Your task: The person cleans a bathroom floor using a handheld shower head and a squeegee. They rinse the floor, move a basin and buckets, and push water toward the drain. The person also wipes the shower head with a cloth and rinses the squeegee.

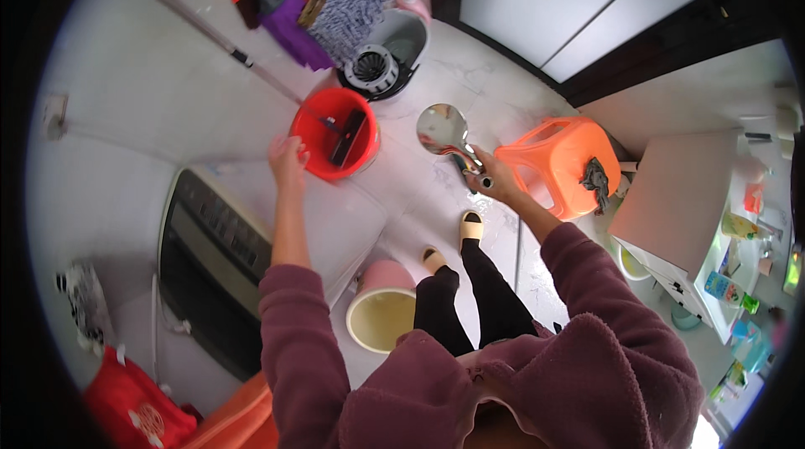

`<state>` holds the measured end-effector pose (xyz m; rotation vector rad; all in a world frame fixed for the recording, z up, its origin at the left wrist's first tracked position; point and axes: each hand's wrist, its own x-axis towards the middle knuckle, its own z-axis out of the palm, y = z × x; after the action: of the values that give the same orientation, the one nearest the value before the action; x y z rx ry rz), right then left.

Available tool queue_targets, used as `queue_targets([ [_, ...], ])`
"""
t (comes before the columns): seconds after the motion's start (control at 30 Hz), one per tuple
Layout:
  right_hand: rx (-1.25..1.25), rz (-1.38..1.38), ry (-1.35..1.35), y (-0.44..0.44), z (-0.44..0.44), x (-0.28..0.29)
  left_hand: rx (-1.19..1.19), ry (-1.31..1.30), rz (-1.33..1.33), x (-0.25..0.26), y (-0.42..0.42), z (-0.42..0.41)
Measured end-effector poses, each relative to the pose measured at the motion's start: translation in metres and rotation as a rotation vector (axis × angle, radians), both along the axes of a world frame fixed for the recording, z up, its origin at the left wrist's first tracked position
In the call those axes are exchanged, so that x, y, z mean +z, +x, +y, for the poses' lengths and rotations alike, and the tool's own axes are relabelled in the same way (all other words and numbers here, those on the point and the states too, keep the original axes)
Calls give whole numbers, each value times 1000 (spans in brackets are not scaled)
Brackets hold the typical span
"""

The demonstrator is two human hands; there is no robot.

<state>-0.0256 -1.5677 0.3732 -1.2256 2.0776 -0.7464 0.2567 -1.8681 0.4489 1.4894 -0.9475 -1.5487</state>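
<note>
My right hand (497, 178) is closed around the handle of a shiny round metal water dipper (441, 128), held above the tiled floor. Beside the left rim of a red bucket (302, 156), my left hand (288, 156) is loosely curled, with nothing visible in it. A squeegee-like head (348, 138) on a long pole (207, 31) stands in that bucket; the pole leans to the upper left. Behind the dipper, a dark, narrow thing lies on the floor, partly hidden by my right hand.
An orange plastic stool (569, 160) with a dark crumpled cloth (595, 180) stands at right. A washing machine (214, 266) is at left, a cream-rimmed pail (380, 320) near my feet. Beyond are a grey mop bucket (412, 27), mops and a glass-panelled door. Bottles crowd a washbasin cabinet (679, 197). The floor looks wet.
</note>
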Motion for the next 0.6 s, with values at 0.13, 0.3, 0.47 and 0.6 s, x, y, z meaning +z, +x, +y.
queue_targets([
  [0.13,-134,-19,-47,3,-22,-3,-46,-57,-81,2,9,-47],
  [0.3,-191,45,-121,-7,-28,-34,-72,-218,-273,10,5,-114],
  [0.47,-205,190,-93,-1,-33,-26,-150,-421,-378,5,-2,-199],
  [0.6,-260,116,-104,-1,-30,-31,-226,-361,-238,26,-26,-228],
])
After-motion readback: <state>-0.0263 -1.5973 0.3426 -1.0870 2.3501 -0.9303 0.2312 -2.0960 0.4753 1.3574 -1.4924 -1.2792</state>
